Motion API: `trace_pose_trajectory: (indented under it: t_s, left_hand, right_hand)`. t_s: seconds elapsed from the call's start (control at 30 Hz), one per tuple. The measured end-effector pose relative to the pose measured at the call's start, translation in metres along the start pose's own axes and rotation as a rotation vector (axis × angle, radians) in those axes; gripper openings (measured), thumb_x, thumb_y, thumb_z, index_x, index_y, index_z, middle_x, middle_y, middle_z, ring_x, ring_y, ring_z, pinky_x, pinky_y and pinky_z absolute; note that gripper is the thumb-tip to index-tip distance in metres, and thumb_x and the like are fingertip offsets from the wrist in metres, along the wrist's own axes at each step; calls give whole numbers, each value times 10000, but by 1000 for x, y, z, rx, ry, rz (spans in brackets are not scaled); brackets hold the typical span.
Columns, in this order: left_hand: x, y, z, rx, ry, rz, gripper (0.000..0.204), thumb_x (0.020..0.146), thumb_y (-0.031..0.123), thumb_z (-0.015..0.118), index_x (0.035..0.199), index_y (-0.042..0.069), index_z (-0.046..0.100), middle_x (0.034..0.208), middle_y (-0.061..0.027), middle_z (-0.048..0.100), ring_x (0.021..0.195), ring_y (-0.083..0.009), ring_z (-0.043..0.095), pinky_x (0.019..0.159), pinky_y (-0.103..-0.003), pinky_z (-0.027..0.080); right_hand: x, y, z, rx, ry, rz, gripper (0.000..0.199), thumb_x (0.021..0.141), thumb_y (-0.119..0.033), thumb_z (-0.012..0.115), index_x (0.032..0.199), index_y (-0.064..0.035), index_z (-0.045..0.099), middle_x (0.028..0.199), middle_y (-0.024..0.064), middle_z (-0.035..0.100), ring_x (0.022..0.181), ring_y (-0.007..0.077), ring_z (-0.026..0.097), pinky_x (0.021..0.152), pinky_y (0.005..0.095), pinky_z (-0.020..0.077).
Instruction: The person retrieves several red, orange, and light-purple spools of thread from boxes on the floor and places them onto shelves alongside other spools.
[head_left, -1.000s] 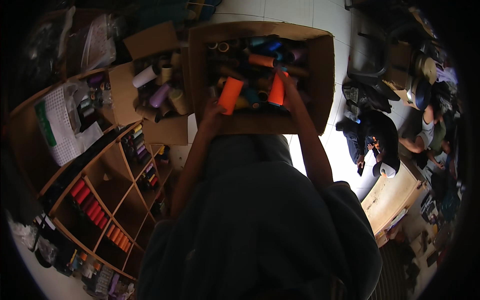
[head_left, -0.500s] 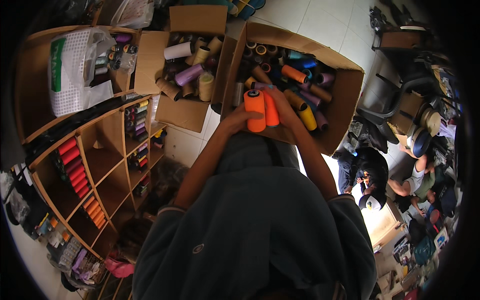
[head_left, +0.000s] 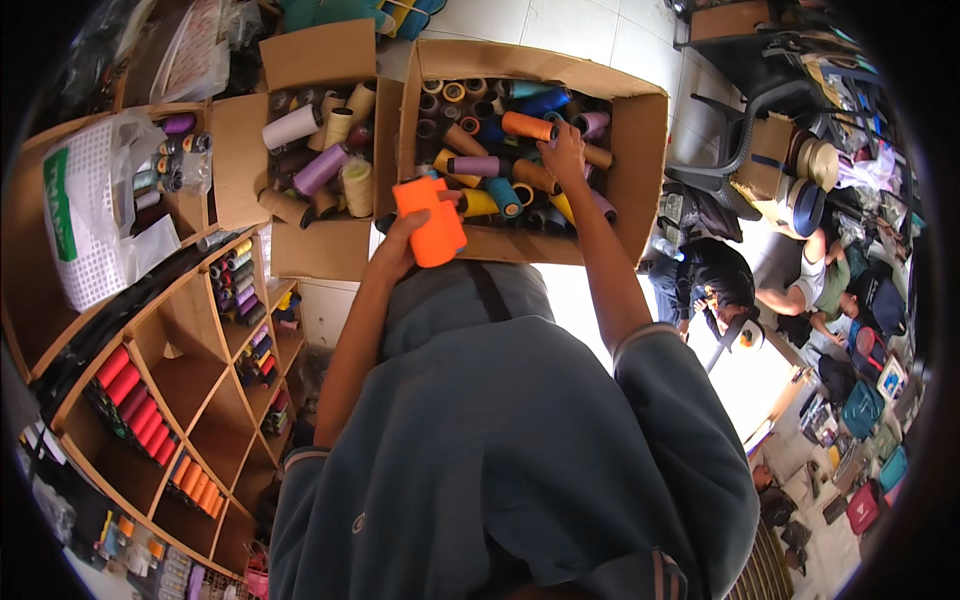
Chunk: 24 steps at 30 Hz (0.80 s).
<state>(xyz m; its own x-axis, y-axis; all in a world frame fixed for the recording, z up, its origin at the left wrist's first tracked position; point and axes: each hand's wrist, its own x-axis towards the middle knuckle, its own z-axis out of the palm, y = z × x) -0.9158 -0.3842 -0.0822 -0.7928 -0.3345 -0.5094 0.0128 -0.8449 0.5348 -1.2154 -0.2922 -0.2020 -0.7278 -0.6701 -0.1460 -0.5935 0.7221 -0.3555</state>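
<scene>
My left hand is closed around two bright orange thread spools, pressed together just outside the near left corner of a cardboard box. Inside that box, my right hand has its fingers at the right end of another orange spool, which lies on the pile; the fingertips are partly hidden. Around it lie a purple spool, a teal spool, a blue spool and several in yellow, brown and dark colours.
A smaller open carton of spools adjoins on the left. Wooden shelves with rows of red spools and orange spools stand at left. A black chair is at right, with a person in dark clothes beyond.
Both orange spools are now in my left hand, which has moved left. My right hand has let go of them and reached right and farther into the box. The view has shifted.
</scene>
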Motion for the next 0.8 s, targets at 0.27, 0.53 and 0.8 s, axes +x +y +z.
trace_pose_trajectory:
  t_s: [0.27,0.53,0.8]
  left_hand:
    - [-14,-1,-14,-6,57,42,669,874,410,548,1363,-8,368,1298,-172,503,1131,-321,556,964,-421,463]
    - [-5,-8,-4,-70,143,77,756,871,535,498,1379,-3,345,1272,-235,503,1161,-394,522,1013,-503,409]
    - [19,-8,9,-51,26,14,834,828,624,481,1363,-8,382,1271,-271,479,1188,-429,487,1024,-540,384]
  right_hand:
    - [28,24,21,353,-124,6,525,683,-362,772,1054,-30,606,1025,187,628,972,345,619,848,426,484]
    - [7,26,-37,1558,-288,339,593,816,-451,672,1189,-42,459,1009,78,612,930,250,620,814,400,490]
    - [-11,54,-81,2302,-350,461,513,893,-545,521,1092,-73,487,882,95,566,892,267,596,798,447,493]
